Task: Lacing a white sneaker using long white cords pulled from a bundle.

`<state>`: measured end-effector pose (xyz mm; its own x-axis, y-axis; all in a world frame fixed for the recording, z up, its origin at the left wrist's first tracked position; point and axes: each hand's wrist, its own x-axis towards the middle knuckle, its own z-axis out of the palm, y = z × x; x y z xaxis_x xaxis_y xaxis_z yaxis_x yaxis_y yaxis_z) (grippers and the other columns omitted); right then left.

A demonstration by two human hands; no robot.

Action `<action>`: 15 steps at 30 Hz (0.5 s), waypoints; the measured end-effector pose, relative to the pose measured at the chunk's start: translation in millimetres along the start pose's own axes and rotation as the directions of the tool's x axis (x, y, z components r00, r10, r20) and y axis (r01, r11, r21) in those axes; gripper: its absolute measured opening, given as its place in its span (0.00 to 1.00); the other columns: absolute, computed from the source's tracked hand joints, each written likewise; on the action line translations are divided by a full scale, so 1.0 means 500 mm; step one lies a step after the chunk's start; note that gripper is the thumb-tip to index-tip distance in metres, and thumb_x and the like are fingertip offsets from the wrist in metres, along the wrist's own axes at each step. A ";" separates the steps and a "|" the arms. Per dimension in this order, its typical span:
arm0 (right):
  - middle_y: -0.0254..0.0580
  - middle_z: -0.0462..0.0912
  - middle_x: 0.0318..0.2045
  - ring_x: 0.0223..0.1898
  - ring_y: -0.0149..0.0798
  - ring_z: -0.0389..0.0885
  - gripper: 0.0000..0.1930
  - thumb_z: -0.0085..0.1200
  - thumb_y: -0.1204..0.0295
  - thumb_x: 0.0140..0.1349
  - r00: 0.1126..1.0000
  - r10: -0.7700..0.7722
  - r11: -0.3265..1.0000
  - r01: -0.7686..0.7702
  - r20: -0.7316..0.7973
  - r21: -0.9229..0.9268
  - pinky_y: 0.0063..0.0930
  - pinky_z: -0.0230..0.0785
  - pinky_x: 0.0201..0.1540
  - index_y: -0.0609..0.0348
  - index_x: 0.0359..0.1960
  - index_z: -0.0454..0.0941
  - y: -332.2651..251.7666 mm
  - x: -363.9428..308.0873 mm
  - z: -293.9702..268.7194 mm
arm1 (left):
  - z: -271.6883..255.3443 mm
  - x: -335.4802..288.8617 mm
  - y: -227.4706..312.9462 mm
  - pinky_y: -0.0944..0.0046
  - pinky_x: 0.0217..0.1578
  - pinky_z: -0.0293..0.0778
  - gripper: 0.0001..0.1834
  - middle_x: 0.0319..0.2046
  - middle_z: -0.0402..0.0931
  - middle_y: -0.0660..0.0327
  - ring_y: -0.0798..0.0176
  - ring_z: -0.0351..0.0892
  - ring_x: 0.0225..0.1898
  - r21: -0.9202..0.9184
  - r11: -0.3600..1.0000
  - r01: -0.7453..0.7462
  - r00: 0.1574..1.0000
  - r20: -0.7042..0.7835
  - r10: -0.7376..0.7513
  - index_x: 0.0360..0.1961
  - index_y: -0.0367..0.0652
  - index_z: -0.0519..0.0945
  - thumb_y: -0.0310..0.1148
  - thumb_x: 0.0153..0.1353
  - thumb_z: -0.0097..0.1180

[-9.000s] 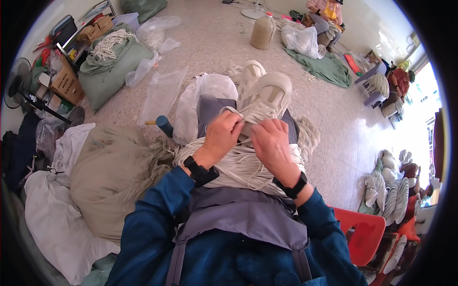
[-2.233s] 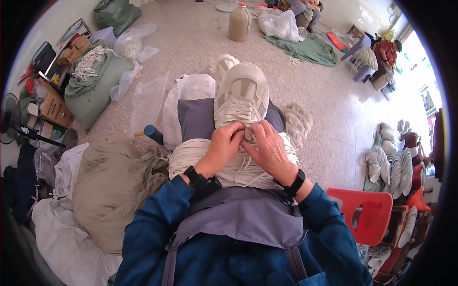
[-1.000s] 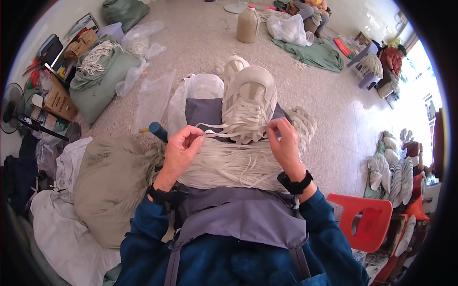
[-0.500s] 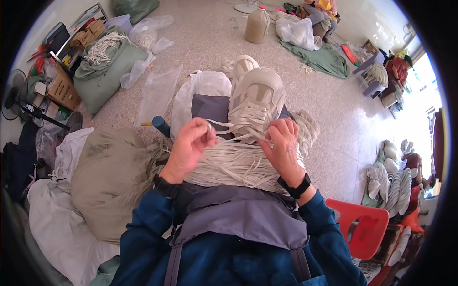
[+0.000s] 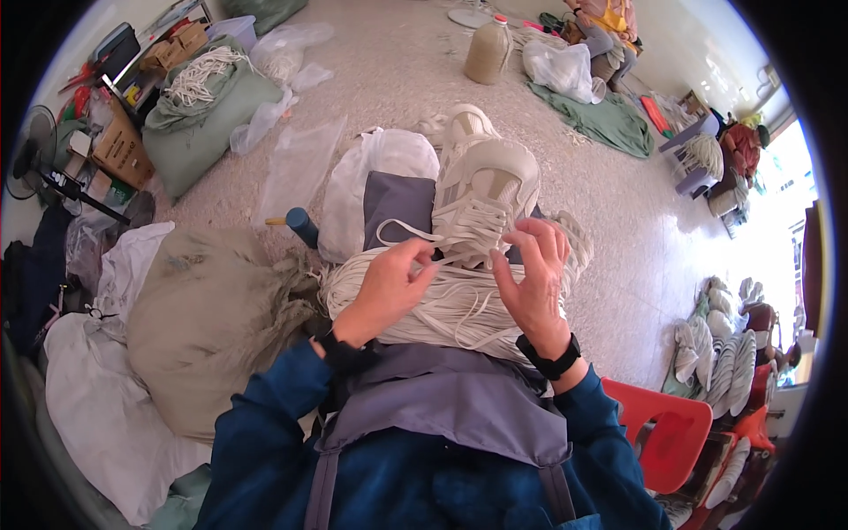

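Observation:
A beige-and-white lace-up sneaker (image 5: 495,181) sits on my lap, its toe pointing away, with a second pale shoe (image 5: 466,124) just beyond it. A thick bundle of off-white shoelaces (image 5: 442,305) lies across my lap under the hands. My left hand (image 5: 389,287) is at the near left side of the sneaker's lacing, thumb and forefinger closed on a flat lace. From the lacing a loose lace (image 5: 389,231) curls out to the left. At the right of the lacing my right hand (image 5: 536,278) has thumb and fingers apart, with nothing visible between them.
A blue-headed tool (image 5: 301,226) and a beige cloth sack (image 5: 208,327) lie to the left. A red plastic chair (image 5: 658,424) stands at the near right. Farther off are a large jug (image 5: 488,53), a green sack (image 5: 199,124), piles of shoes (image 5: 724,344) and two seated people.
My left hand has let go of the lace stretched left and moved right, toward the lacing. That lace now curls loosely. My right hand's fingers have spread. The whole view has shifted slightly.

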<state>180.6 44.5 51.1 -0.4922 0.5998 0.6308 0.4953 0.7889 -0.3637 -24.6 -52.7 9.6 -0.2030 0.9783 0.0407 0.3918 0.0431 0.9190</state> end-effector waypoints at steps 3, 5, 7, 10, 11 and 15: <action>0.48 0.75 0.55 0.63 0.57 0.68 0.14 0.64 0.76 0.52 0.986 -0.138 0.990 0.137 0.098 0.018 0.55 0.55 0.68 0.57 0.42 0.81 -0.010 0.019 0.003 | 0.023 0.031 -0.005 0.63 0.34 0.78 0.17 0.41 0.79 0.55 0.58 0.83 0.37 0.169 0.971 -0.166 0.976 -0.112 0.186 0.49 0.38 0.77 0.27 0.59 0.65; 0.49 0.72 0.61 0.69 0.59 0.63 0.14 0.61 0.78 0.50 0.949 -0.233 0.972 0.231 0.210 0.037 0.54 0.54 0.69 0.55 0.41 0.82 -0.008 0.025 0.026 | 0.034 0.059 -0.026 0.61 0.35 0.78 0.18 0.40 0.80 0.54 0.53 0.83 0.38 0.281 0.906 -0.316 0.915 -0.161 0.369 0.49 0.38 0.76 0.26 0.58 0.65; 0.49 0.71 0.62 0.69 0.58 0.62 0.15 0.61 0.79 0.50 0.958 -0.221 0.974 0.227 0.181 -0.008 0.54 0.54 0.69 0.55 0.42 0.83 0.029 0.039 0.050 | 0.038 0.088 -0.029 0.58 0.36 0.79 0.18 0.39 0.79 0.52 0.48 0.82 0.38 0.392 0.799 -0.455 0.813 -0.182 0.553 0.48 0.37 0.76 0.25 0.57 0.65; 0.48 0.69 0.64 0.70 0.57 0.61 0.17 0.57 0.82 0.49 0.974 -0.188 0.982 0.188 0.128 0.012 0.53 0.54 0.69 0.55 0.43 0.83 0.061 0.063 0.064 | 0.033 0.115 -0.014 0.52 0.40 0.77 0.19 0.36 0.79 0.52 0.46 0.81 0.40 0.423 0.788 -0.447 0.818 -0.163 0.552 0.49 0.39 0.75 0.25 0.57 0.64; 0.48 0.70 0.64 0.70 0.57 0.61 0.18 0.56 0.83 0.48 0.979 -0.158 0.987 0.153 0.128 0.048 0.52 0.54 0.69 0.56 0.43 0.83 0.057 0.074 0.064 | 0.031 0.124 -0.012 0.52 0.40 0.77 0.19 0.36 0.79 0.52 0.46 0.81 0.40 0.424 0.786 -0.449 0.817 -0.162 0.554 0.49 0.39 0.75 0.25 0.57 0.64; 0.48 0.70 0.64 0.71 0.57 0.60 0.18 0.53 0.85 0.48 0.987 -0.103 0.985 0.084 0.120 0.152 0.51 0.54 0.69 0.57 0.42 0.82 0.079 0.106 0.074 | 0.025 0.159 -0.012 0.57 0.37 0.78 0.17 0.36 0.81 0.52 0.46 0.83 0.37 0.276 0.857 -0.436 0.808 -0.298 0.508 0.49 0.37 0.76 0.21 0.58 0.62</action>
<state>147.6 112.4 44.6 -0.6228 0.5269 0.5784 0.3373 0.8479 -0.4091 -31.8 27.2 2.6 -0.2327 0.7524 0.6162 0.6719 -0.3337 0.6612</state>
